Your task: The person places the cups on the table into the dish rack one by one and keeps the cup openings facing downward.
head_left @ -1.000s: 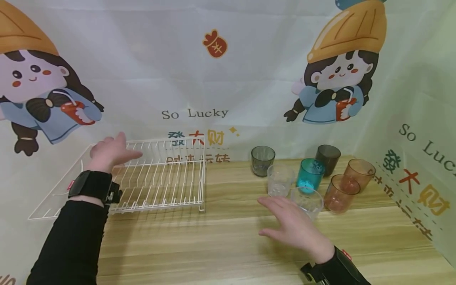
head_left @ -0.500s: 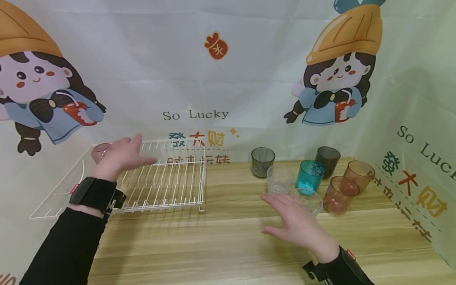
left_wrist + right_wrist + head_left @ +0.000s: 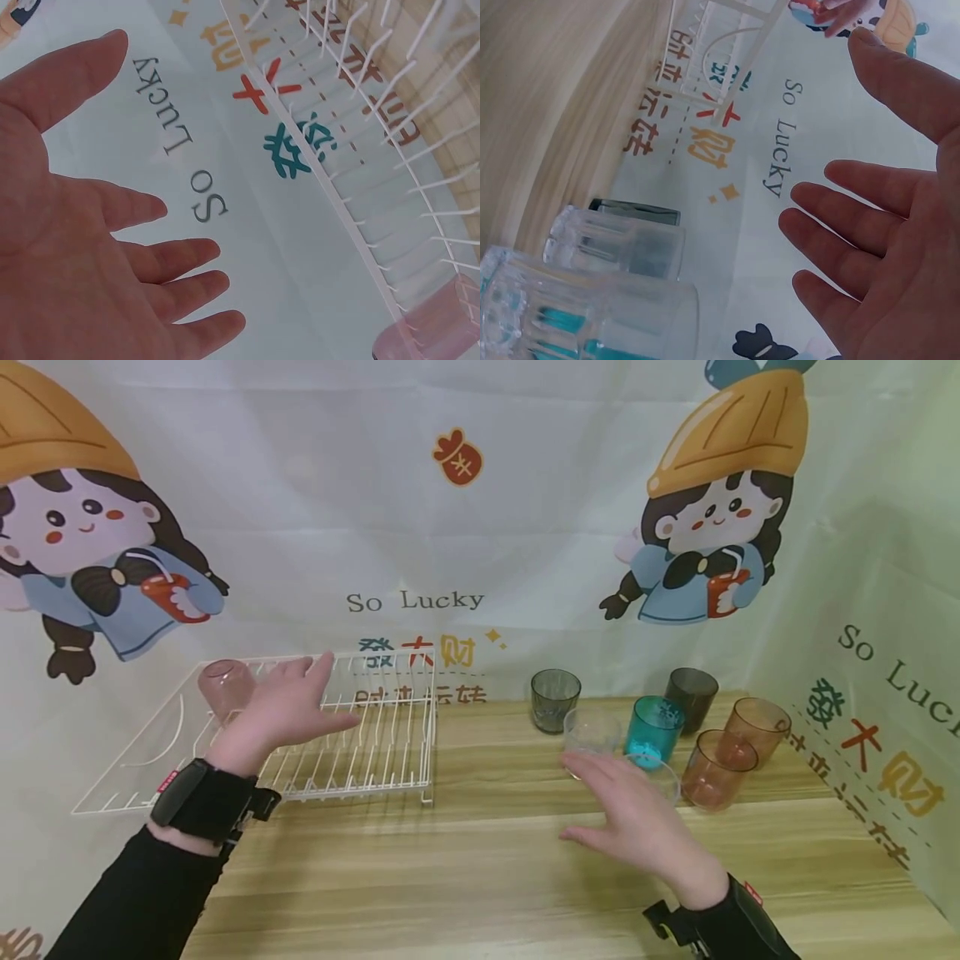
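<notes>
My left hand (image 3: 288,710) hovers over the white wire dish rack (image 3: 375,789), fingers spread and palm bare in the left wrist view. Just left of it a pink glass (image 3: 225,687) stands upside down at the rack's far left corner; the hand partly covers it. On the right, my right hand (image 3: 637,818) is held with loose, parted fingers in front of the clear glasses and holds nothing. It overlaps a clear glass (image 3: 592,729) in the head view and hides much of a second clear glass (image 3: 592,307), which shows large in the right wrist view.
Behind and right of the right hand stand a grey glass (image 3: 555,702), a teal glass (image 3: 654,732), a dark brown glass (image 3: 691,697), an amber glass (image 3: 759,727) and an orange-red glass (image 3: 716,772). A printed cloth (image 3: 525,527) hangs behind the wooden table (image 3: 420,893).
My left hand has moved right, away from the pink glass, which has come into view on the rack. The right hand has shifted slightly right and up, covering more of the clear glasses.
</notes>
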`<state>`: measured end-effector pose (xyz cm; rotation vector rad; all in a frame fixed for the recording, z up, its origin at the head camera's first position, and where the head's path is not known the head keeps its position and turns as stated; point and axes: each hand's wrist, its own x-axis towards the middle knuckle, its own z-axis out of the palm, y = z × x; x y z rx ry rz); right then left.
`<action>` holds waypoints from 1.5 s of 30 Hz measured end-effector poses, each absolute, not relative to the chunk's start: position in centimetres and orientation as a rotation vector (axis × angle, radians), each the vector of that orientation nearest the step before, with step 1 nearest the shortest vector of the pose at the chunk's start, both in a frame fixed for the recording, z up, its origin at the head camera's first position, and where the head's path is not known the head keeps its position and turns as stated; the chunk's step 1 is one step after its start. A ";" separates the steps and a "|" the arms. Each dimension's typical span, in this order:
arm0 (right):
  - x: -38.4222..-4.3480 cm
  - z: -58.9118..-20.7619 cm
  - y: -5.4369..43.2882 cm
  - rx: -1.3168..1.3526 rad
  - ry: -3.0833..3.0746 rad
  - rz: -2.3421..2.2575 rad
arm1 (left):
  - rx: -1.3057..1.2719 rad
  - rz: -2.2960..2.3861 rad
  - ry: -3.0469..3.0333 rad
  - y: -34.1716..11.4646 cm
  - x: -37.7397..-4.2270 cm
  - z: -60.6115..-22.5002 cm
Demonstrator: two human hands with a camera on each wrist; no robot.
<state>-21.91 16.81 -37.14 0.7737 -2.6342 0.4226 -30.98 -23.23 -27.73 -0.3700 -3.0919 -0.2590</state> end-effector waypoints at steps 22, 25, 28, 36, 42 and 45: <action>-21.6 -35.8 19.5 0.666 -2.620 0.393 | -0.531 -0.305 -2.976 -19.3 -26.9 -29.3; -21.5 -35.8 19.8 0.650 -2.622 0.395 | -0.538 -0.308 -2.958 -18.9 -26.6 -29.7; -21.6 -35.9 20.1 0.638 -2.620 0.391 | -0.545 -0.300 -2.947 -18.6 -26.4 -30.1; -21.6 -36.1 21.0 0.620 -2.597 0.389 | -0.527 -0.286 -2.929 -17.8 -25.8 -31.2; -21.5 -36.4 21.4 0.619 -2.594 0.371 | -0.525 -0.301 -2.906 -17.3 -25.5 -32.2; -21.5 -36.7 21.4 0.615 -2.593 0.357 | -0.518 -0.297 -2.903 -17.2 -25.5 -32.6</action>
